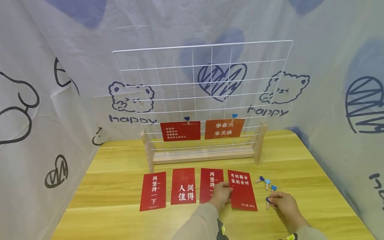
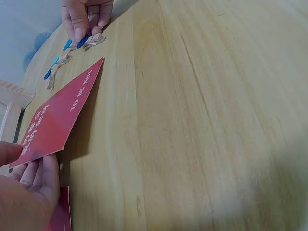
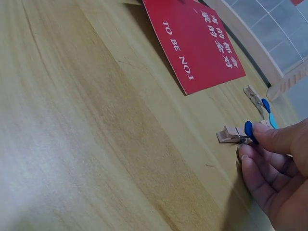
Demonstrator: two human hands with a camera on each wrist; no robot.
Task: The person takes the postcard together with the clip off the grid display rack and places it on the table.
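My left hand (image 1: 221,195) pinches the left edge of a red card (image 1: 243,195) with white lettering, thumb on top and fingers beneath. In the left wrist view the card (image 2: 65,110) is tilted up off the table. At the right, my right hand (image 1: 285,204) pinches a small wooden clothespin (image 3: 232,134) by its end with a dark blue heart. Several more heart clothespins (image 1: 267,185) lie just beyond that hand. Left of the held card are three more red cards in a row: one (image 1: 207,178) partly behind my left hand, one (image 1: 183,181) in the middle, one (image 1: 153,190) farthest left.
A white wire grid (image 1: 204,81) stands in a wooden base (image 1: 204,157) behind the cards. Clipped low on it hang a red card (image 1: 180,132) and an orange-red card (image 1: 224,129), each under a heart clothespin. Printed white cloth (image 1: 30,166) surrounds the wooden table (image 1: 114,160).
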